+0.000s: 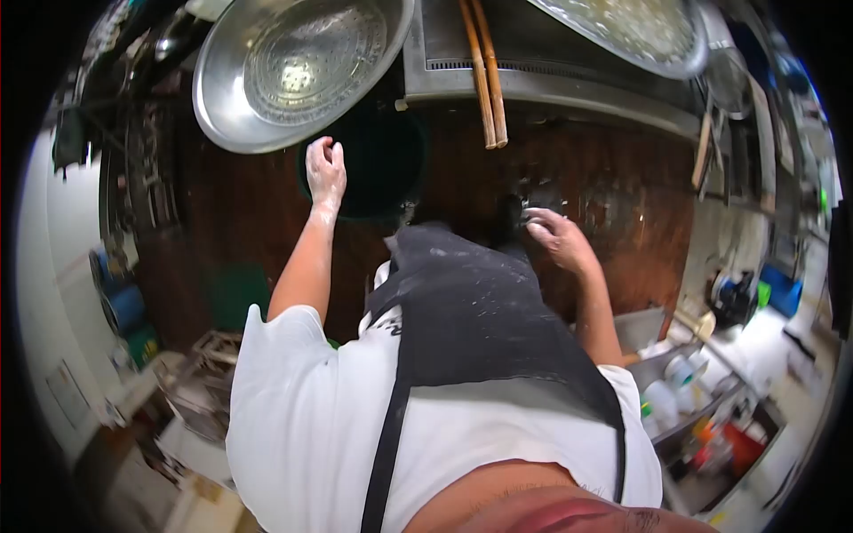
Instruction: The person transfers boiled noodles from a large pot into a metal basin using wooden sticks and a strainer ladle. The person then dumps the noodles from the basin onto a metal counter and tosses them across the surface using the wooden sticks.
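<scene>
metal basin (355, 98) is at the upper left of the view, with small holes in its base. we have the left hand (325, 173) just below its rim, over a dark green tub (378, 173); fingers are loosely bent, part open, holding nothing, pale residue on the skin. right hand (560, 238) is well apart from the basin, half open with fingers bent, beside a dark blurred shape (513, 213); we can't tell if they touch. two wooden sticks (487, 75) lie side by side on the metal worktop (569, 89), right of the basin, ends past its edge. bowl (635, 31) with pale contents sits farther right. reddish-brown floor (613, 195) is below, wet-looking in spots. our black apron (480, 311) has pale smudges.
</scene>
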The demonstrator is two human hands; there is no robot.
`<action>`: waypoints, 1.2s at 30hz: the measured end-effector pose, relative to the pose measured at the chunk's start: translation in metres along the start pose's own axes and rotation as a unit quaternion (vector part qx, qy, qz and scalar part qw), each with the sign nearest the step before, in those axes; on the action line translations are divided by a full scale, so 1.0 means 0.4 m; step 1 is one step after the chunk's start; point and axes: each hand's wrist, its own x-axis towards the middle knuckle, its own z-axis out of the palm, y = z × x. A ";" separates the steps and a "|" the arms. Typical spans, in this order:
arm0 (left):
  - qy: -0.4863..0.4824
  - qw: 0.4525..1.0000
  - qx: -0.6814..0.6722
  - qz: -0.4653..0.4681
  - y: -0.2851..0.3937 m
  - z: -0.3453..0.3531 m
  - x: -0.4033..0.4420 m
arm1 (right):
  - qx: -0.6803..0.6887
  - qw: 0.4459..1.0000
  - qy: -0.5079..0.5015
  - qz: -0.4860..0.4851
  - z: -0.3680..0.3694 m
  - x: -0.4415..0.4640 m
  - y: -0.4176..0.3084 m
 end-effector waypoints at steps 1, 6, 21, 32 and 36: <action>-0.001 0.997 -0.017 -0.073 -0.020 0.040 -0.072 | 0.002 0.999 -0.033 -0.006 -0.007 0.056 0.022; -0.053 0.879 0.001 -0.475 -0.215 0.153 -0.350 | -0.044 0.977 -0.209 -0.023 0.029 0.301 0.078; -0.101 0.841 0.045 -0.529 -0.781 0.246 -0.304 | -0.150 0.987 -0.054 0.021 0.730 1.041 0.359; -0.060 0.891 -0.001 -0.451 -0.771 0.256 -0.383 | -0.080 0.994 -0.011 0.080 0.759 0.999 0.323; -0.028 0.926 0.082 -0.367 -0.777 0.292 -0.470 | -0.140 0.984 -0.038 0.108 0.717 1.001 0.286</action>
